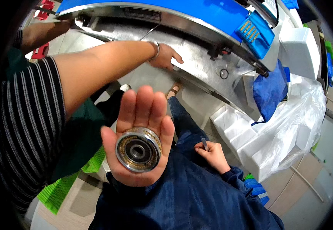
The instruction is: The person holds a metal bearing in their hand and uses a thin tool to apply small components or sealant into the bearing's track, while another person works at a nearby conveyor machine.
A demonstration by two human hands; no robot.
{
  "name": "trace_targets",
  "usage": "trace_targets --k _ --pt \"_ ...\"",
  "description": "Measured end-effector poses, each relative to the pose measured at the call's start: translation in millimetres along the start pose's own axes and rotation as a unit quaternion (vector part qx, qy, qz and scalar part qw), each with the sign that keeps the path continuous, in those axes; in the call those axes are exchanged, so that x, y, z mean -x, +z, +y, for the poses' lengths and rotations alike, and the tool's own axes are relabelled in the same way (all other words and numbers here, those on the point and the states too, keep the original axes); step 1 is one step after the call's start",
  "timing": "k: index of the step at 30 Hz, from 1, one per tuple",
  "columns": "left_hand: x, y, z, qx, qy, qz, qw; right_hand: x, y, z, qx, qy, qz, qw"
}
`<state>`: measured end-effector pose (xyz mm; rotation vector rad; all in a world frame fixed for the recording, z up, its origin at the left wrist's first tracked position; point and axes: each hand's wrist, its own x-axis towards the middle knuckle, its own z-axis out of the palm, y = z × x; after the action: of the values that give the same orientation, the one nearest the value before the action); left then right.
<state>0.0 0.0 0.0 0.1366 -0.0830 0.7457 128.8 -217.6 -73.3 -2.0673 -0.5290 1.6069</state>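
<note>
My left hand [141, 126] is held palm up in the middle of the view, fingers straight and together. On its palm lies a round metal bearing [138, 150] with a silver outer ring, a brass-coloured cage and a dark centre hole. My right hand [212, 153] rests lower right against my dark blue jacket, its fingers closed on a small grey stick-like tool [204, 143].
Another person in a striped sleeve [28, 115] reaches across from the left, a hand [166, 56] on the steel machine table [204, 65] under a blue cover [197, 9]. White foam blocks [243, 134], a clear plastic bag [300, 122], a blue cloth bag [270, 90] and a green crate [59, 188] lie around.
</note>
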Motion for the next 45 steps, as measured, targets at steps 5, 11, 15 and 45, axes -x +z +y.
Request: trace_targets --k 5,11,15,45 --pt "78 -16 -6 0.015 -0.011 0.071 0.997 9 42 53 -0.005 0.004 0.044 0.999" --pt "141 -58 -18 0.087 0.051 0.084 0.991 0 66 96 0.049 0.026 0.061 0.997" --pt "166 -77 -19 0.085 0.059 0.112 0.988 -5 79 123 0.033 0.022 0.074 0.996" --pt "76 121 -79 0.118 0.082 0.085 0.986 180 33 -114 -0.074 -0.521 0.303 0.795"
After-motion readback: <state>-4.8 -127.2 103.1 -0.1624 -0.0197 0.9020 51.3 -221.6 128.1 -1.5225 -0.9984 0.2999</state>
